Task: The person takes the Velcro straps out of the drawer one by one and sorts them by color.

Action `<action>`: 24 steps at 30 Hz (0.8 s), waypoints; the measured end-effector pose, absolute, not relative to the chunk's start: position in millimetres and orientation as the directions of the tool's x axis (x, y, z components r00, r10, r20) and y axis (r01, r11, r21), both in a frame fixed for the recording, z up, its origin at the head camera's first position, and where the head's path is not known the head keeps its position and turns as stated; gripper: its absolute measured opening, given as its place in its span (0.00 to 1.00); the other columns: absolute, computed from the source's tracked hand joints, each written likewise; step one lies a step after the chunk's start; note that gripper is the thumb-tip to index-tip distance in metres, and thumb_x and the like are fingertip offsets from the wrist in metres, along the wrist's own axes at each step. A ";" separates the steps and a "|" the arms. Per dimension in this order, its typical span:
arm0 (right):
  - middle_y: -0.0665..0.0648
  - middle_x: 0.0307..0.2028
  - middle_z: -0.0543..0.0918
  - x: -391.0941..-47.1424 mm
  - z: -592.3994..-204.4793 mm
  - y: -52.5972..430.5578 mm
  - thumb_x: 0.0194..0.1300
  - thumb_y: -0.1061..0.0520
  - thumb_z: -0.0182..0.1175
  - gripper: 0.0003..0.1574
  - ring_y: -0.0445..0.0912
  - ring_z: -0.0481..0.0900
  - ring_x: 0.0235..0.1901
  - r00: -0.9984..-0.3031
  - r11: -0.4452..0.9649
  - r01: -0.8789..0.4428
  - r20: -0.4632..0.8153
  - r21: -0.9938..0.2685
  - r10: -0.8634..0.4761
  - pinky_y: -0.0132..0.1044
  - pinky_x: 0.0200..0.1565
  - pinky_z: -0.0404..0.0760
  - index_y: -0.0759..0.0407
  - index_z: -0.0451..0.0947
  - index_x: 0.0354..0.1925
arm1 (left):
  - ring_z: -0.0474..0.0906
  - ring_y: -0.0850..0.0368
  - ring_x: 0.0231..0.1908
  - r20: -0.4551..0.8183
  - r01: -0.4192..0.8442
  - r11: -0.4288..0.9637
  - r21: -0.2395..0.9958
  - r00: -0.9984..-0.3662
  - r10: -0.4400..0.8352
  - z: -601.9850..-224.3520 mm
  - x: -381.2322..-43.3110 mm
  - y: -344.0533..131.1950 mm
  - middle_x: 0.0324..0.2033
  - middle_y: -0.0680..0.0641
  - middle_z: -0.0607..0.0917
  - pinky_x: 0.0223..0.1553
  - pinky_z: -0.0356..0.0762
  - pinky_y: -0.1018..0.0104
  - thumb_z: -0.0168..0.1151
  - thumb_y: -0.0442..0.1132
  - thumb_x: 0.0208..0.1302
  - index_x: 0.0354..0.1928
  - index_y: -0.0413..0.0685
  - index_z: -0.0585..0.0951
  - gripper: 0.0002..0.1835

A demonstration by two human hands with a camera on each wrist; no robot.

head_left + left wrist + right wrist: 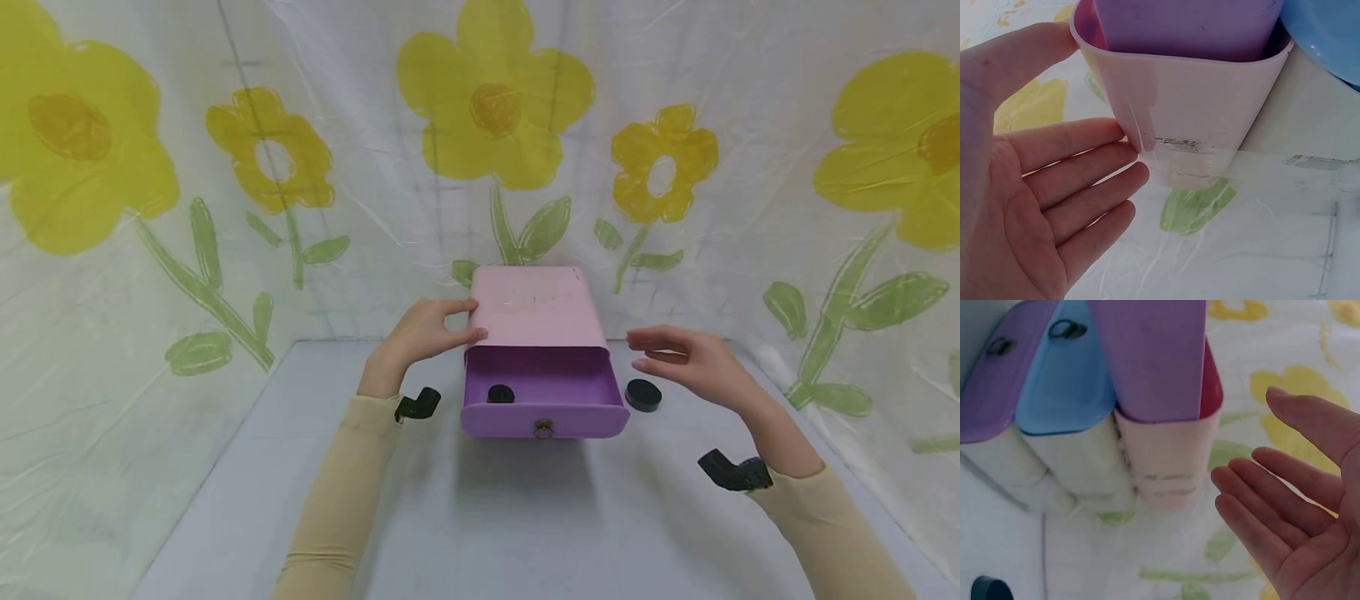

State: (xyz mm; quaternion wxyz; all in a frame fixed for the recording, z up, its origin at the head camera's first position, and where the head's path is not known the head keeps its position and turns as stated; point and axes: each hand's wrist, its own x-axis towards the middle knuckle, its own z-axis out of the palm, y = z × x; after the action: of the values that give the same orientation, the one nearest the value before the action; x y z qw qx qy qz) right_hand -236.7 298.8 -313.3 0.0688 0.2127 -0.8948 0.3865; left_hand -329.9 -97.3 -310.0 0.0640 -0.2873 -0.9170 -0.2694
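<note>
A pink drawer case (532,304) stands at the back of the table with its purple drawer (544,422) pulled out. Inside the drawer lies a small black round object (501,394). My left hand (423,333) touches the left side of the case, thumb near its front edge, fingers straight in the left wrist view. To the right of the case, my right hand (697,362) is held in the air with fingers extended, apart from the case and holding nothing. A black disc (643,395) lies on the table below the right fingertips.
In the right wrist view, a blue drawer (1069,375) and another purple drawer (1000,381), both with ring pulls, sit pushed in beneath the top case. Behind stands a white sheet (360,167) painted with yellow flowers. A pale table (525,533) stretches in front.
</note>
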 end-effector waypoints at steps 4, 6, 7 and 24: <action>0.58 0.54 0.81 -237.9 -306.5 289.3 0.61 0.52 0.65 0.28 0.27 0.77 0.50 -0.870 0.570 -0.488 0.316 -0.661 -0.378 0.23 0.47 0.77 0.55 0.75 0.59 | 0.72 0.53 0.61 0.272 0.558 0.695 0.453 -0.829 0.488 -309.7 -329.8 -97.4 0.61 0.50 0.76 0.56 0.73 0.55 0.61 0.64 0.57 0.64 0.54 0.73 0.36; 0.57 0.54 0.81 -238.1 -303.9 284.5 0.60 0.53 0.65 0.28 0.30 0.78 0.50 -0.865 0.558 -0.497 0.323 -0.665 -0.385 0.23 0.47 0.77 0.55 0.75 0.58 | 0.71 0.53 0.61 0.274 0.559 0.695 0.453 -0.829 0.488 -309.3 -329.5 -97.3 0.61 0.50 0.76 0.57 0.72 0.55 0.61 0.64 0.57 0.64 0.54 0.73 0.36; 0.57 0.53 0.81 -238.3 -302.9 282.1 0.60 0.53 0.66 0.28 0.32 0.79 0.50 -0.863 0.554 -0.498 0.323 -0.667 -0.388 0.23 0.47 0.77 0.55 0.75 0.58 | 0.71 0.53 0.61 0.275 0.560 0.694 0.453 -0.828 0.489 -309.0 -329.3 -97.1 0.61 0.50 0.76 0.57 0.72 0.55 0.61 0.63 0.57 0.64 0.54 0.74 0.36; 0.58 0.50 0.82 -246.7 -301.2 242.9 0.57 0.55 0.68 0.26 0.47 0.81 0.50 -0.804 0.446 -0.557 0.321 -0.701 -0.500 0.29 0.48 0.79 0.56 0.78 0.54 | 0.72 0.52 0.61 0.293 0.576 0.684 0.447 -0.817 0.497 -309.6 -330.1 -97.1 0.60 0.50 0.77 0.56 0.73 0.55 0.62 0.63 0.57 0.63 0.52 0.74 0.36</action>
State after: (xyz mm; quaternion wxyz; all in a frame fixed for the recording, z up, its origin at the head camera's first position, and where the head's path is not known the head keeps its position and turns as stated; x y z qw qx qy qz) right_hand -246.7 242.9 -301.2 0.0334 0.3110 -0.8496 0.4247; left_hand -330.1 -97.1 -309.6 0.0743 -0.2933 -0.9146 -0.2683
